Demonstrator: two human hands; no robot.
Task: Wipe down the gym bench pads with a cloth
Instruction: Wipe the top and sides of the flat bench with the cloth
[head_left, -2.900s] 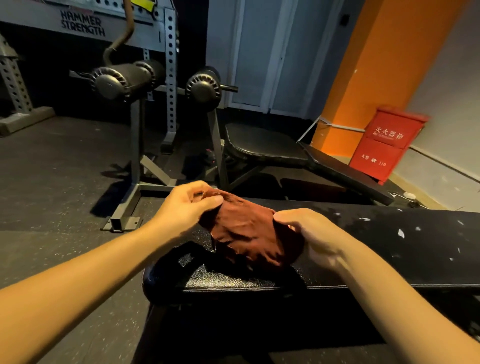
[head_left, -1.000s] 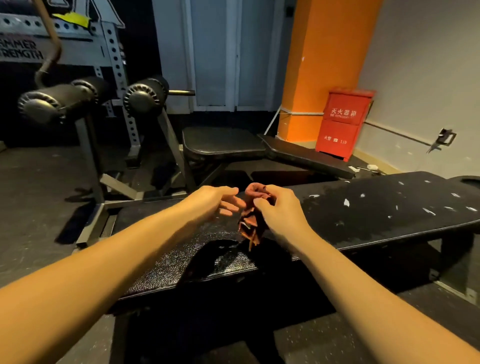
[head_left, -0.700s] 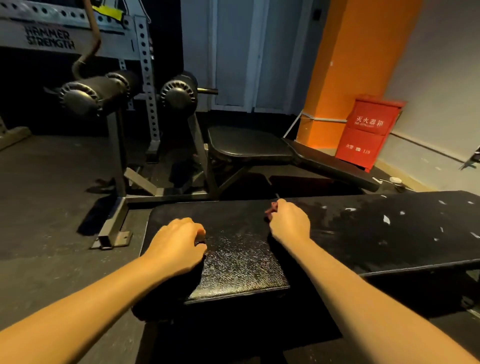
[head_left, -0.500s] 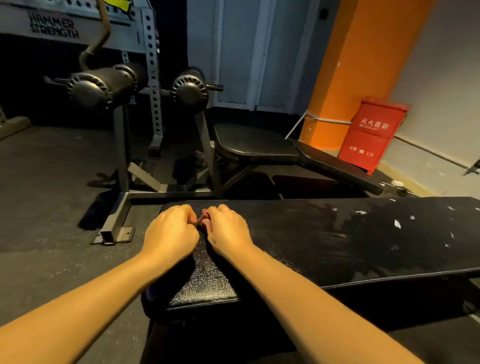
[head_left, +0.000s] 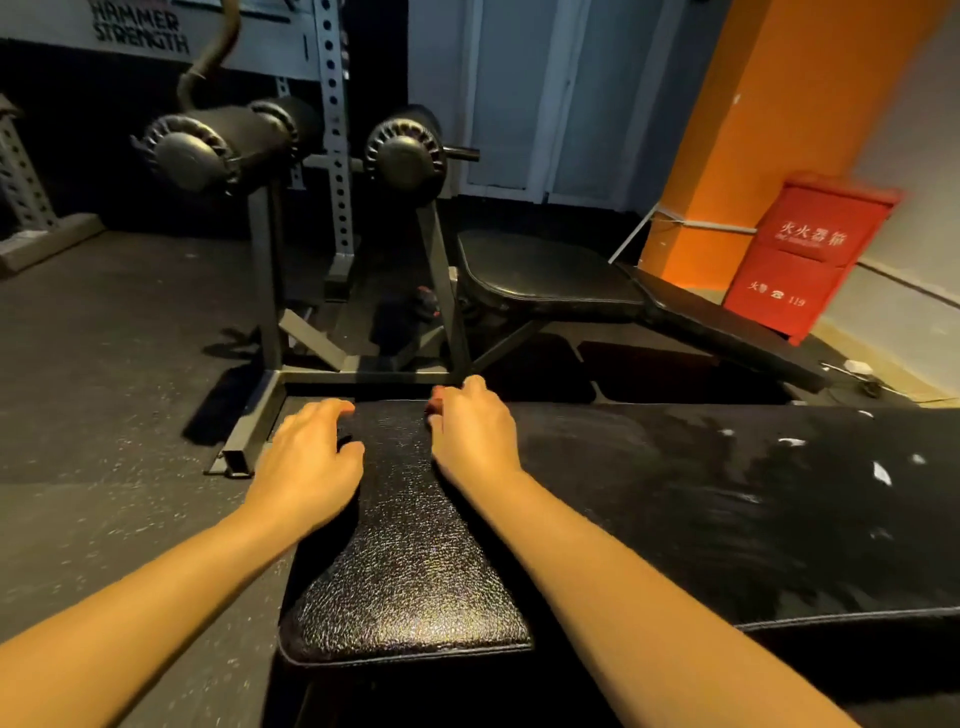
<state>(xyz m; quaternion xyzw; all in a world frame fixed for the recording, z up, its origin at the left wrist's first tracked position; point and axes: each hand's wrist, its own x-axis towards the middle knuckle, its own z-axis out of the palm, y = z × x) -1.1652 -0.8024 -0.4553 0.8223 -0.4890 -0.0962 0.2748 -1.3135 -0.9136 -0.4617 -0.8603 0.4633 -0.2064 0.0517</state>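
Observation:
The black textured bench pad (head_left: 405, 545) runs from just below me off to the right, with white flecks on its right part. My left hand (head_left: 311, 457) rests on the pad's left end, fingers loosely bent and holding nothing. My right hand (head_left: 472, 431) lies near the pad's far edge, its fingers curled over the dark red cloth (head_left: 434, 409). Only a small sliver of the cloth shows at the fingertips; the hand hides the rest.
Behind the pad stands a second black bench (head_left: 545, 275) with a sloped back pad. Two foam rollers (head_left: 208, 150) sit on a grey steel frame at the left. A red fire box (head_left: 800, 260) stands by the orange pillar (head_left: 753, 130). Dark rubber floor surrounds the bench.
The cloth, once spread between both hands, is now bunched under my right hand. My hands, together half a second ago, have moved apart, the right one toward the pad's far edge.

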